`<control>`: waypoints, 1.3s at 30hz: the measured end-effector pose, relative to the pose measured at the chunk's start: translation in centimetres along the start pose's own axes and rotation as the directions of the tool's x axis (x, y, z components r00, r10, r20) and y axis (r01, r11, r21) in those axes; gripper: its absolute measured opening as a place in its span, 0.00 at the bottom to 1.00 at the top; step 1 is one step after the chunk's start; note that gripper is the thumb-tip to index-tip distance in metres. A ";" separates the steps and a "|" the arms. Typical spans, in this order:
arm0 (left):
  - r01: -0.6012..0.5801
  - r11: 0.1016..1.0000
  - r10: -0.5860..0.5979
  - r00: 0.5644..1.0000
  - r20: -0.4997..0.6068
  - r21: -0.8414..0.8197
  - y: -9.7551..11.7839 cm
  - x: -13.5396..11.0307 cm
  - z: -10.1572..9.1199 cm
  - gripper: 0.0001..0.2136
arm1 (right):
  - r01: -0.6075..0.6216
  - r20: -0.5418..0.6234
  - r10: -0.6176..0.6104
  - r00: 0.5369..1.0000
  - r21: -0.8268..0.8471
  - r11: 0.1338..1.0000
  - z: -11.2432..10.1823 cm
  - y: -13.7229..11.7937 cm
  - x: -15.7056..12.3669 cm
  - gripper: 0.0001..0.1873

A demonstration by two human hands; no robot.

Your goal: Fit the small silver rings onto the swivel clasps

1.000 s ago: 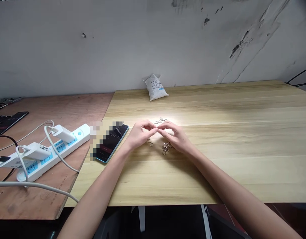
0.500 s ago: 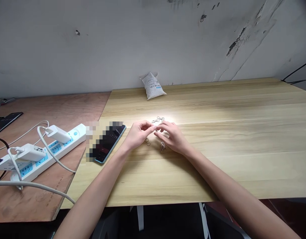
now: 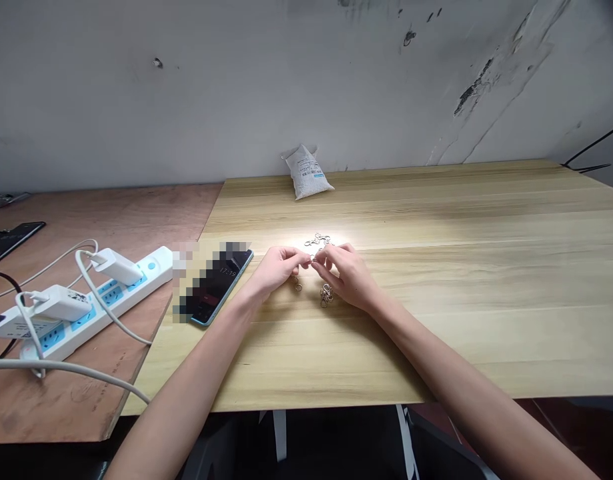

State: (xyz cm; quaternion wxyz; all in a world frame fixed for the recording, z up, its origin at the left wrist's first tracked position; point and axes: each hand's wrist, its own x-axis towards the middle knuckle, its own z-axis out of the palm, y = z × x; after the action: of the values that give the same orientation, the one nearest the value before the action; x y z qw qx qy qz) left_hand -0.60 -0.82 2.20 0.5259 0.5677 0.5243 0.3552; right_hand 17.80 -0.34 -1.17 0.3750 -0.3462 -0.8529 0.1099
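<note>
Right of the phone (image 3: 221, 283), on the tabletop (image 3: 461, 320), a small metal ring (image 3: 297, 285) lies under the left hand (image 3: 278, 268), whose pinched fingers meet the closed right hand (image 3: 347, 275) around a tiny metal piece (image 3: 312, 259), unclear which. Clasps (image 3: 326, 295) lie under the right hand, long axis pointing away, and beyond. All seem light, stiff, slippery: best pinched by the rim.

Head-worn view, facing forward and down, hands (image 3: 349, 277) near, wall (image 3: 286, 80) beyond
</note>
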 end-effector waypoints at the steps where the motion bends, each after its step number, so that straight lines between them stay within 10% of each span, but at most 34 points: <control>1: 0.017 1.000 -0.017 1.000 -0.002 0.002 0.0 0.0 0.0 0.10 | 0.018 -0.008 -0.019 1.000 -0.039 0.999 0.0 0.1 0.0 0.09; 11: -0.014 0.982 0.024 0.998 -0.049 0.189 0.2 -0.1 0.3 0.11 | 0.100 -0.031 -0.102 0.994 -0.060 0.993 -0.3 0.0 0.1 0.11; 15: -0.181 0.953 0.180 0.983 0.026 0.242 0.4 -0.4 0.2 0.12 | -0.049 -0.089 0.065 0.994 0.167 0.985 -0.4 -0.3 0.1 0.09; 21: -0.533 0.746 0.574 0.819 0.022 0.398 0.1 -0.5 0.1 0.05 | -0.367 0.127 0.439 0.889 0.772 0.520 -0.2 -0.4 0.3 0.14; 27: -0.619 0.630 0.688 0.725 0.032 0.469 -0.3 -0.3 0.0 0.04 | -0.477 0.274 0.473 0.837 0.790 0.385 -0.6 -0.4 0.3 0.16; 39: -0.486 0.789 0.496 0.865 0.078 0.375 0.2 -0.5 -0.2 0.04 | -0.487 0.325 0.414 0.850 0.784 0.384 -0.5 0.0 0.4 0.17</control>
State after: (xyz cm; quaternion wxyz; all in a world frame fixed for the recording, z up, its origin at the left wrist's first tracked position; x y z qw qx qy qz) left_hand -0.82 -1.25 2.46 0.2880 0.7712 0.4244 0.3771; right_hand 18.00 -0.14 -0.59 0.4173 -0.3330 -0.5760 0.6191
